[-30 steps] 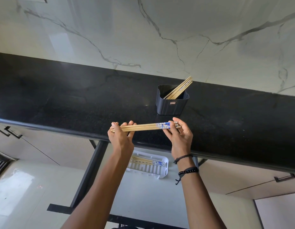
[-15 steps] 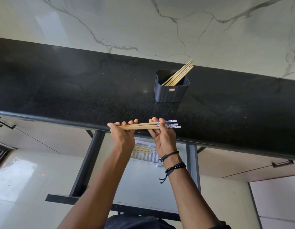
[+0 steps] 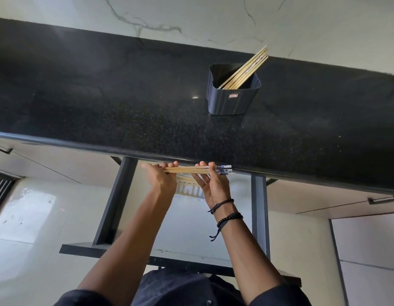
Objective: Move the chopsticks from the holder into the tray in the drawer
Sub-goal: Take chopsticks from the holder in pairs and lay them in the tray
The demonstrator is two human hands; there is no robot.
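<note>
A bundle of wooden chopsticks [image 3: 189,170] with blue-patterned ends lies level between both hands, just in front of the counter's edge. My left hand [image 3: 163,180] grips its plain end and my right hand [image 3: 213,184] grips near the patterned end. Right below them, mostly hidden by my hands, sits the white slotted tray [image 3: 189,191] inside the open drawer [image 3: 191,219], with some chopsticks lying in it. A dark square holder [image 3: 232,100] stands on the counter behind, with several chopsticks [image 3: 247,68] leaning to its right corner.
The black speckled counter [image 3: 103,102] runs across the view below a marble wall [image 3: 191,16]. The drawer's dark frame rails [image 3: 116,202] flank the hands. Cabinet fronts with dark handles [image 3: 383,199] lie left and right, over a pale glossy floor.
Both hands have carried the bundle from above the counter toward me and down, past the counter's edge, over the tray. My right hand has slid in along the bundle.
</note>
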